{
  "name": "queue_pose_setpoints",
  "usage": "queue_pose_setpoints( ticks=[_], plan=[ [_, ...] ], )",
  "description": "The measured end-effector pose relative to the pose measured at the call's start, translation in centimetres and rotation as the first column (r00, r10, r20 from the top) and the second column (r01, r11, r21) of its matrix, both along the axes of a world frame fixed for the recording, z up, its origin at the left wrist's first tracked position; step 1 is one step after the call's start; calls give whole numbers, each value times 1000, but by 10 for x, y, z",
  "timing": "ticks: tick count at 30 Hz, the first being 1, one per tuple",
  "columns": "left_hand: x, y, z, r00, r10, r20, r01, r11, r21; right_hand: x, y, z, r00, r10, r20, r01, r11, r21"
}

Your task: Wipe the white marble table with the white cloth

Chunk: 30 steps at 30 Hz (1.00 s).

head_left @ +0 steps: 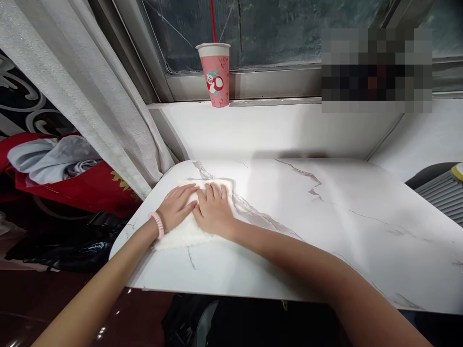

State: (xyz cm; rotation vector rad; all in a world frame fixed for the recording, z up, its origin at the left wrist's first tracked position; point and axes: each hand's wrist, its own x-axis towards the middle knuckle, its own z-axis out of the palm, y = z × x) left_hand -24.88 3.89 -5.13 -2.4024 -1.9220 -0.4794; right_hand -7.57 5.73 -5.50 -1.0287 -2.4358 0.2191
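A fluffy white cloth (191,234) lies spread on the left part of a white marble-patterned table (289,207). My left hand (177,206) rests flat on the cloth, fingers stretched out, with a pink coiled band (158,225) around its wrist. Beside it, my right hand (214,208) also presses flat on the cloth, its fingers a little spread. The two hands touch or nearly touch at the thumbs. Neither is wrapped around anything.
A pink paper cup (216,77) with a red straw stands on the window ledge behind the table. At left hang a pale curtain (90,86) and a red bag (90,190) of clothes. A grey ribbed object (443,195) stands at the right edge.
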Motion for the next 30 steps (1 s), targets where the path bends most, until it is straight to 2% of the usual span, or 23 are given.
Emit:
queue_pose_setpoints(
  ticks=[4,8,12,16,20,24,27,30],
  plan=[
    [-26,56,1,999,17,39,-17,1000,-15,-29,50,-3,999,-48,-16,48,999,18],
    [-33,101,2,997,52,50,-51,998,-21,-41,95,-4,997,-55,-53,55,998,4],
    [-30,133,5,993,108,49,-107,994,-18,-46,129,-2,990,-88,-113,84,996,-34],
    [-29,153,5,986,158,50,-157,987,-14,-49,150,-1,988,-92,-122,87,995,-47],
    [-31,159,3,985,165,45,-165,986,0,-50,156,-2,989,-94,-111,92,995,-23],
    [-27,152,2,987,157,30,-157,988,-5,-47,145,-3,990,-110,-86,113,993,23],
    [-21,137,2,988,152,13,-151,988,-14,-44,127,-4,987,-151,-54,153,987,44],
    [-15,110,2,991,133,-16,-133,991,-7,-37,102,-4,988,-147,-47,150,986,71]
  ],
)
